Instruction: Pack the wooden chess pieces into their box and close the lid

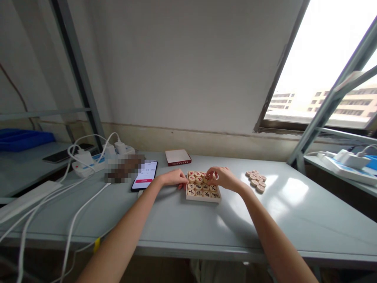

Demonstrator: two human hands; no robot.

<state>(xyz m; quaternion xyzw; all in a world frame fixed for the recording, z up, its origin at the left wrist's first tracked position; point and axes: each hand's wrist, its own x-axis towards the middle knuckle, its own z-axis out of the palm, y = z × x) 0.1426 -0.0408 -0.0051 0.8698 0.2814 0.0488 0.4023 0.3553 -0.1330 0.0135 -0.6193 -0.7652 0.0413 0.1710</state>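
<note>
Your left hand (173,177) lies relaxed and open, its fingertips (186,179) touching the nearest pieces in the shallow wooden tray (203,200). Your right hand (220,177) curls over the tray's far right corner, fingers down among the round wooden Chinese chess pieces (198,185) packed inside; from this view, you can't be sure it's gripping one. The tray sits on the grey bench (265,228), with a small loose heap of matching pieces (255,181) to its right, apart from it. To its left, you have a smartphone (144,175) with a lit screen, then a white power strip (88,165) with plugged-in chargers and cables. A flat red box (178,157) lies beyond the tray.
</note>
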